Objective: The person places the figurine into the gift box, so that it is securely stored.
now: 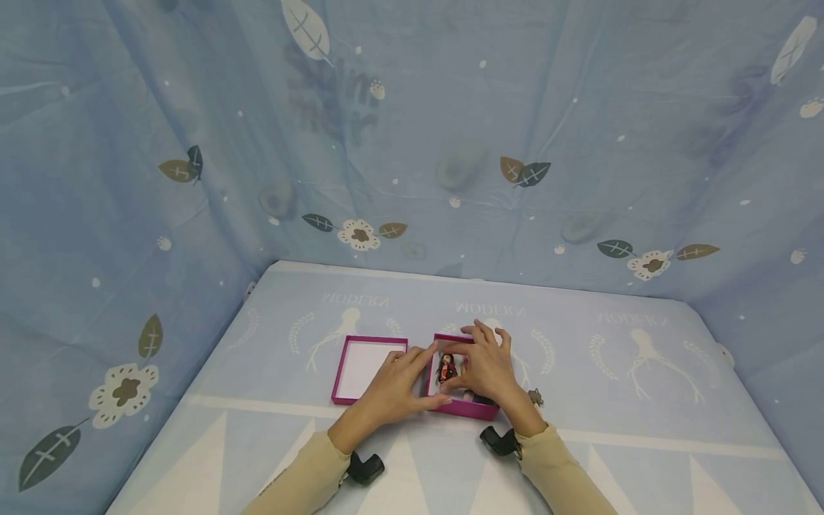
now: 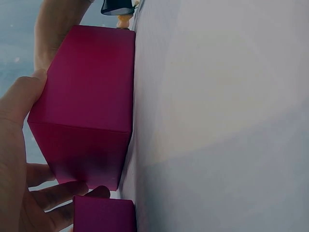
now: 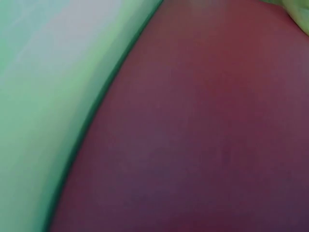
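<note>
An open magenta box (image 1: 465, 408) with a pale inside stands on the table; its outer wall (image 2: 91, 77) fills much of the left wrist view. My left hand (image 1: 398, 383) grips its left near corner, thumb on the near side and fingers along the left wall. Inside lies a small doll figurine (image 1: 447, 368) with dark hair and red-and-black clothes. My right hand (image 1: 488, 365) reaches over the box, thumb and index fingertips at the figurine's two ends, other fingers raised. Another figure lies partly hidden beneath this hand. The right wrist view holds mostly a blurred dark red surface (image 3: 193, 121).
A shallow magenta lid (image 1: 336, 368), white inside, lies left of the box. To the right of the box is a small greyish-brown figure (image 1: 536, 397). The patterned tablecloth (image 1: 644, 458) spreads around, with blue printed curtains (image 1: 412, 143) behind and at the sides.
</note>
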`<state>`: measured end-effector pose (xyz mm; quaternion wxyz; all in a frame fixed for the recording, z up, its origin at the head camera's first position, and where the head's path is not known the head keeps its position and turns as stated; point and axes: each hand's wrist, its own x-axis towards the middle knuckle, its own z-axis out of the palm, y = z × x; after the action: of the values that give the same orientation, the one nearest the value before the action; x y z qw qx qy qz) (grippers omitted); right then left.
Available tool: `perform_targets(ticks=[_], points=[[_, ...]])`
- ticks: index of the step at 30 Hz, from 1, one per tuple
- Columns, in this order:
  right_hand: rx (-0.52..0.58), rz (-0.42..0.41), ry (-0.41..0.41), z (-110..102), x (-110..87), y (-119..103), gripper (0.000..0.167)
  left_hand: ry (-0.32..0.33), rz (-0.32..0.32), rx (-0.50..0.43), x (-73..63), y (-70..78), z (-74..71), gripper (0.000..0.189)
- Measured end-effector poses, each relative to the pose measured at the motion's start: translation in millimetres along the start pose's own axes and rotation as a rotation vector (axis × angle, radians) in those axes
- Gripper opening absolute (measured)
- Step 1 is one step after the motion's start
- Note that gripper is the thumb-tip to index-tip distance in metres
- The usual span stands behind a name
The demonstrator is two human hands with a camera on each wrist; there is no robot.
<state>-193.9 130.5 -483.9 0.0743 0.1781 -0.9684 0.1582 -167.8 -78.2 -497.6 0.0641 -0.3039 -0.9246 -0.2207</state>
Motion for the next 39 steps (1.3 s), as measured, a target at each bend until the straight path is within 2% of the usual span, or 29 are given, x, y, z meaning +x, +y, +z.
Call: perform_targets(ticks=[4,11,32,39], points=[[0.009,-0.001,0.004,1,0.0,1,0.07,0.001,0.002,0.0,-0.3,-0.1,0.2,0.093],[0.031,-0.032,0.058,1,-0.7,2,0.068,-0.001,0.001,0.005,-0.4,0.9,-1.4,0.093],[0.074,-0.043,0.056,0,-1.8,2,0.069,-0.001,0.006,-0.002,-0.4,1.1,-2.0,0.093],[0.183,-0.046,0.021,-9,-2.8,4,0.07,0.011,0.017,0.008,-0.6,1.6,-2.6,0.092]])
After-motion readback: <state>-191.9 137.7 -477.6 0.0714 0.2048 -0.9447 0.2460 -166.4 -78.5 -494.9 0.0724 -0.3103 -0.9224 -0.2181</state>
